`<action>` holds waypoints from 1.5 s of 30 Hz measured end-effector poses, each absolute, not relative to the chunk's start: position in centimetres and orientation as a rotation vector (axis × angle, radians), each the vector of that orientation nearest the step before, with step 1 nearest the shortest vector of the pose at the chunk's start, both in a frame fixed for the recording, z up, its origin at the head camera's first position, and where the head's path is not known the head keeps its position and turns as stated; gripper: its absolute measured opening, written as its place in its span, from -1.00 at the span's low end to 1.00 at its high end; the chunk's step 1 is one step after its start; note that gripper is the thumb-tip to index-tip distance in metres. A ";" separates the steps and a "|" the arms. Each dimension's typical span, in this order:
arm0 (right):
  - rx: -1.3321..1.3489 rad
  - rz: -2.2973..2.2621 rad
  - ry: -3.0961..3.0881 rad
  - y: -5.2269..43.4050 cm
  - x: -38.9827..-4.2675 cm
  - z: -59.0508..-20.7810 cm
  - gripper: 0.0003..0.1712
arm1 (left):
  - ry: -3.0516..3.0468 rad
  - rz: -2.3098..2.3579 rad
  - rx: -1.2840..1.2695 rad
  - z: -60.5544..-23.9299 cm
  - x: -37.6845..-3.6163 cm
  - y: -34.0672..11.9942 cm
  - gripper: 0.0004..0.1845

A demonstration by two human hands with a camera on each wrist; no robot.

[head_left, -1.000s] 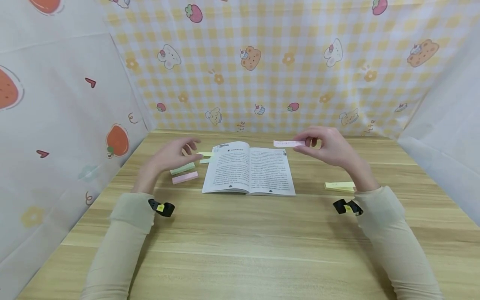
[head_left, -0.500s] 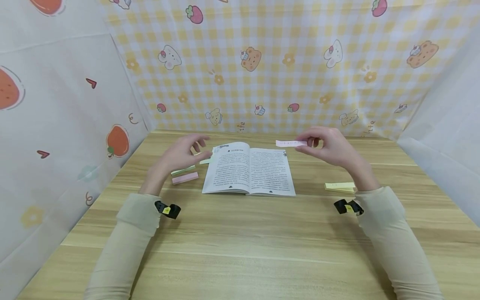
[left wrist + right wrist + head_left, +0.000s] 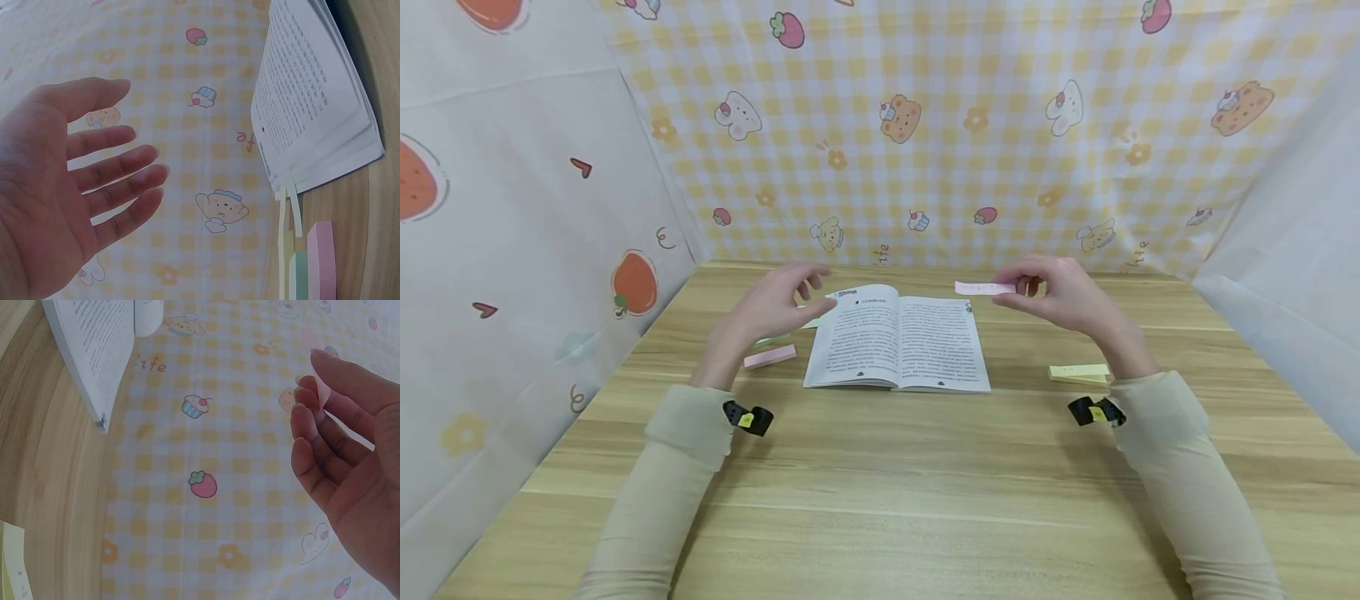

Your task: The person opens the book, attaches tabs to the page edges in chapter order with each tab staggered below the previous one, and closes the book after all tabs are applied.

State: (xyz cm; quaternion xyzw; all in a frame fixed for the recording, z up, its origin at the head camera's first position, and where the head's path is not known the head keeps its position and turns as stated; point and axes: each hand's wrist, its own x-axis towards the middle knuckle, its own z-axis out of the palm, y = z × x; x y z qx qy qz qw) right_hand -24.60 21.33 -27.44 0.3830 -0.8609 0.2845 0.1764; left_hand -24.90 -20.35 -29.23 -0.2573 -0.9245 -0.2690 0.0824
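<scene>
An open book point(image 3: 936, 346) with printed pages lies on the table. My right hand point(image 3: 1048, 287) pinches a pink sticky note strip point(image 3: 976, 288) between thumb and fingers, above the book's far right corner. Faint writing runs along the strip. In the right wrist view the same pink strip point(image 3: 322, 390) shows edge-on by the fingertips. My left hand point(image 3: 775, 300) is held in the air by the book's upper left corner, fingers relaxed and holding nothing. Yellow and pale green tabs point(image 3: 295, 209) stick out from the book's left edge, partly hidden by this hand in the head view.
Left of the book lie a pink sticky note pad point(image 3: 770, 357) and a green pad point(image 3: 299, 275), the latter mostly behind my left hand in the head view. A yellow sticky note pad point(image 3: 1078, 372) lies to the right. A checked curtain point(image 3: 962, 167) hangs behind the table.
My left hand has moved right, toward the book's upper left corner. My right hand has shifted slightly right, still pinching the pink sticky note strip.
</scene>
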 end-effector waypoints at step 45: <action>0.870 0.811 -2.834 23.0 -27.1 -31.0 -0.74 | -2.809 -0.678 -0.880 -30.6 -26.2 -14.4 -0.49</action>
